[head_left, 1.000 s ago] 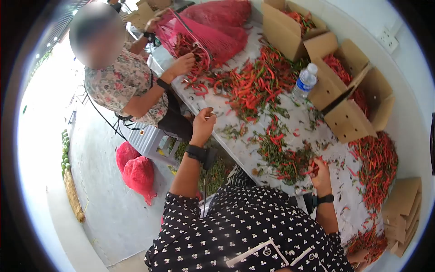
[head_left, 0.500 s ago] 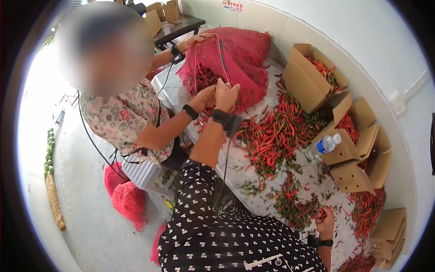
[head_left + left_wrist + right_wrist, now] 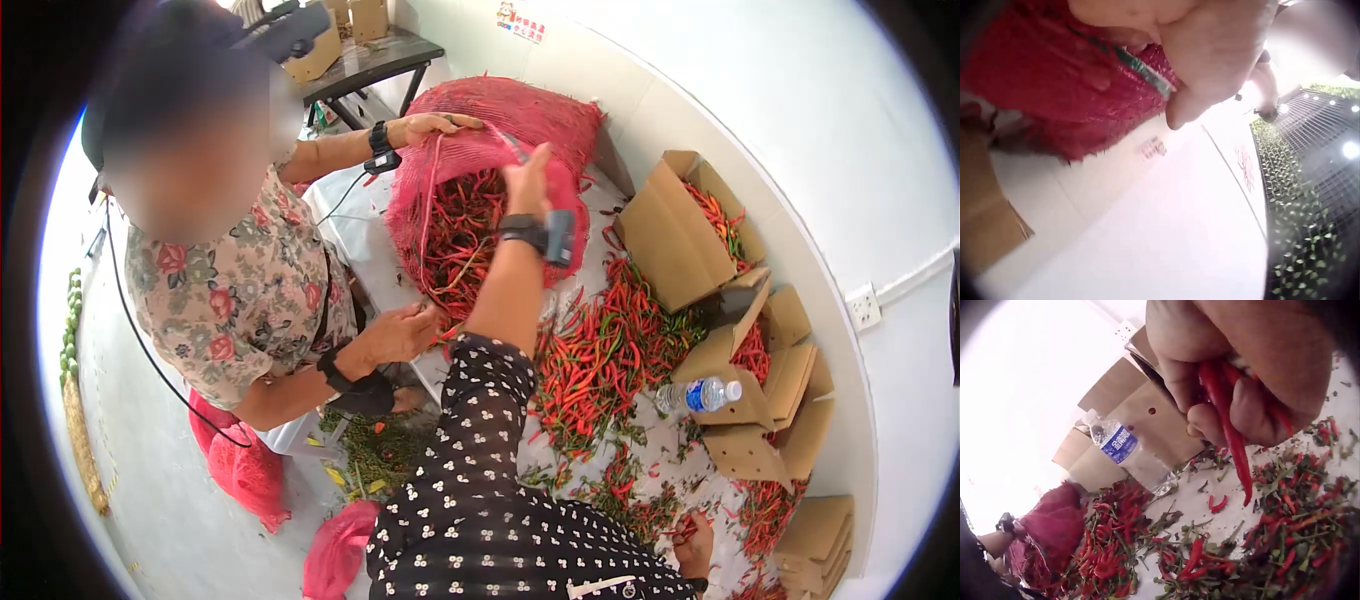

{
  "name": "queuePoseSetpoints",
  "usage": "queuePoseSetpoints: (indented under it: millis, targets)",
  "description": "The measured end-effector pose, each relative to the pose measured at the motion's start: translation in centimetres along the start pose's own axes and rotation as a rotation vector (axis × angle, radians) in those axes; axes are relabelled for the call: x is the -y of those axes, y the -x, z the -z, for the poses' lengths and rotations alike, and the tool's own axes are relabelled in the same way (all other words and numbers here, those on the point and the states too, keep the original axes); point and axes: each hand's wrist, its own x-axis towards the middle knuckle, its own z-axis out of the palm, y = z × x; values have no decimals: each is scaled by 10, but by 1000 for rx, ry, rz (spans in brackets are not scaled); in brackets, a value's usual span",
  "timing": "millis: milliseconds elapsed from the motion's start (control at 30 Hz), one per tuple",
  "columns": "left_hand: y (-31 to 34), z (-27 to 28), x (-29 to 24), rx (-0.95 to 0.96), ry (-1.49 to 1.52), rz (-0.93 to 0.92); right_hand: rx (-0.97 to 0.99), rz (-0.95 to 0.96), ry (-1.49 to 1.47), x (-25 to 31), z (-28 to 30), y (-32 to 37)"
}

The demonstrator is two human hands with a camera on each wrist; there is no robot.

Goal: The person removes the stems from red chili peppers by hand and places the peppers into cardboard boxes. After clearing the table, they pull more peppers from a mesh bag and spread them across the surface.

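A large red mesh bag (image 3: 480, 100) lies on its side on the table, its mouth showing many red chillies (image 3: 460, 230). My left hand (image 3: 528, 182) is at the upper right of that mouth and grips the edge; in the left wrist view the thumb lies against its green-and-white strip (image 3: 1141, 70). Low over the table, my right hand (image 3: 1241, 375) holds a few red chillies (image 3: 1232, 434) in curled fingers, one pointing down. Under it lie chillies mixed with green stems (image 3: 1291, 531). Another person's hand (image 3: 435, 127) rests on the bag's top edge.
The other person (image 3: 250, 310) stands at the table's left side, a second hand (image 3: 400, 333) below the bag's mouth. A chilli heap (image 3: 600, 350), a water bottle (image 3: 700, 396) and open cardboard boxes (image 3: 680, 240) stand to the right. Red bags (image 3: 245, 470) lie on the floor.
My left hand has moved forward from over the table's near edge to the bag's mouth, which is now wider open. The other person's lower hand has drawn back from it. My right hand still holds chillies.
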Motion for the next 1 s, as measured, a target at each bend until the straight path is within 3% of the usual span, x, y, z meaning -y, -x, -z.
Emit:
queuePoseSetpoints:
  millis: [33,67,100,167,267,300,567,633,833,1000]
  targets:
    - [20,-29,-19,77,-105,-18,26,-9,-11,5,-7,0]
    - [13,-35,-2,275,-193,-325,44,-28,-25,8,-10,2]
    - [27,-68,-22,40,-80,-106,28,-39,-12,8,-12,3]
    - [28,-84,-36,179,-58,-91,11,13,34,11,-17,2]
    - [20,-92,-45,152,-223,-93,-11,-5,145,17,-38,11]
    - [25,-90,-50,269,-158,-29,-4,-47,176,20,-43,13]
    - [16,-78,-55,302,-309,-47,43,-79,240,28,-73,14]
    - [14,-76,-54,171,-362,-123,59,-69,229,26,-75,11]
    - [25,-58,-65,260,-394,-28,67,-97,240,26,-82,17]
    - [17,-57,-42,214,-363,-68,56,-100,225,28,-85,27]
